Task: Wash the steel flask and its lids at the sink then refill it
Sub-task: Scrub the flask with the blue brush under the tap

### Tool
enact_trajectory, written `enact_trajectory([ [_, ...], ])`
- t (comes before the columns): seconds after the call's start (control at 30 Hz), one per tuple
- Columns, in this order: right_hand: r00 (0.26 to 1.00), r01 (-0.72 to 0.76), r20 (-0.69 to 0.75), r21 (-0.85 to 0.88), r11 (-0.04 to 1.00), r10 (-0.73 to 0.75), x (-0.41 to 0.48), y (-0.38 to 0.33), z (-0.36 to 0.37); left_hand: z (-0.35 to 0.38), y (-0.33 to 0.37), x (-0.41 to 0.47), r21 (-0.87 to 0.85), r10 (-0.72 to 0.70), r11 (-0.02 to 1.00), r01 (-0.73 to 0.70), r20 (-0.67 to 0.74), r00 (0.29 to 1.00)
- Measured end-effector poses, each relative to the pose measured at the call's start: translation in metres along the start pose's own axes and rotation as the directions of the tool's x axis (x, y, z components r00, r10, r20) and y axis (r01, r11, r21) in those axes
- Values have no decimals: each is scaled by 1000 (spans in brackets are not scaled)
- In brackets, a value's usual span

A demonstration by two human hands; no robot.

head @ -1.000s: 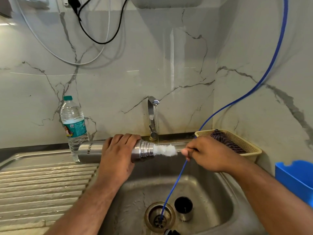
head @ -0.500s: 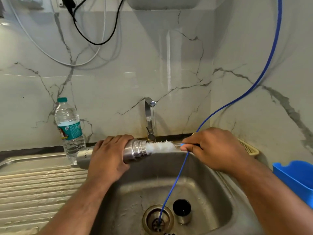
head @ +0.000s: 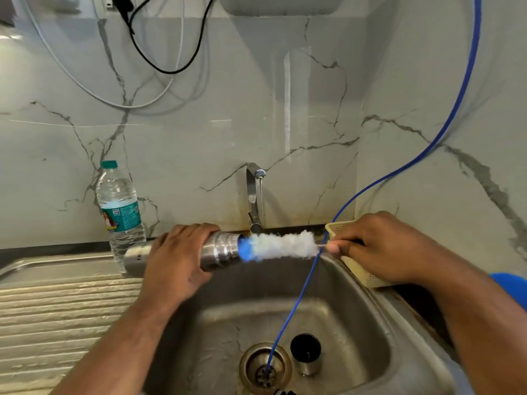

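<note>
Standing on the floor of the sink (head: 356, 323), just beside the drain (head: 265, 366), is a steel lid (head: 305, 353), upright with its dark hollow facing up; I can't tell whether there is water in it. A thin blue hose (head: 288, 315) drops from the wall and ends in the drain.

Above the basin the left hand (head: 176, 260) is wrapped round the middle of the flask (head: 219, 250), which lies level in the air with its open mouth pointing right. The brush (head: 281, 246) has only its blue tip at that mouth, with the white bristles out in the open. The right hand (head: 379, 249) pinches the brush's thin wire handle between thumb and fingers.

Behind that hand sits a yellow basket (head: 359, 269), its contents hidden. A corner of a blue tub (head: 510, 286) shows at the far right.

Further back, a capped clear bottle (head: 121, 212) stands upright behind the flask's base, and the tap (head: 255, 201) rises against the marble wall.
</note>
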State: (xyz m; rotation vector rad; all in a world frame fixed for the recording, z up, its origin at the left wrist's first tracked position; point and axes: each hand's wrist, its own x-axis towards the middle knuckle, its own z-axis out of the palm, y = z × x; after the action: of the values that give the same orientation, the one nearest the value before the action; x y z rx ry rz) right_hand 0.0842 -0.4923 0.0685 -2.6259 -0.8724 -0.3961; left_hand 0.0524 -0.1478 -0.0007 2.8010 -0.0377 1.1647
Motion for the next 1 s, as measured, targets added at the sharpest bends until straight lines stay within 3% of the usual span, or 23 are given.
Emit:
enact_trajectory([
  [0.1, 1000, -18, 4, 20, 1000, 18, -4, -6, -4, -3, -7, 2, -17, -49, 999, 49, -27, 998],
  [0.23, 1000, 3, -28, -291, 957, -11, -6, -27, 4, 10, 22, -1, -9, 215, 976, -216, -30, 976],
  [0.37, 998, -54, -32, -284, 957, 47, -12, -30, -5, 17, 32, -2, -77, 200, 976, -201, -25, 979],
  [0.5, 1000, 10, -22, -312, 950, -18, -9, -46, 6, 16, 39, -3, -136, 206, 969, -206, -16, 978],
  [0.73, 996, 5, 85, -360, 933, 27, -10, -67, -25, 14, 18, -3, -174, 75, 983, -53, 124, 989],
  [0.9, 999, -15, 17, -606, 795, 32, -46, -69, -118, 10, -4, -3, -226, -119, 962, 154, 162, 980],
  [1.0, 997, -75, -50, -683, 727, 55, -72, -79, -177, 16, 7, 0, -276, -102, 951, 141, 153, 983],
])
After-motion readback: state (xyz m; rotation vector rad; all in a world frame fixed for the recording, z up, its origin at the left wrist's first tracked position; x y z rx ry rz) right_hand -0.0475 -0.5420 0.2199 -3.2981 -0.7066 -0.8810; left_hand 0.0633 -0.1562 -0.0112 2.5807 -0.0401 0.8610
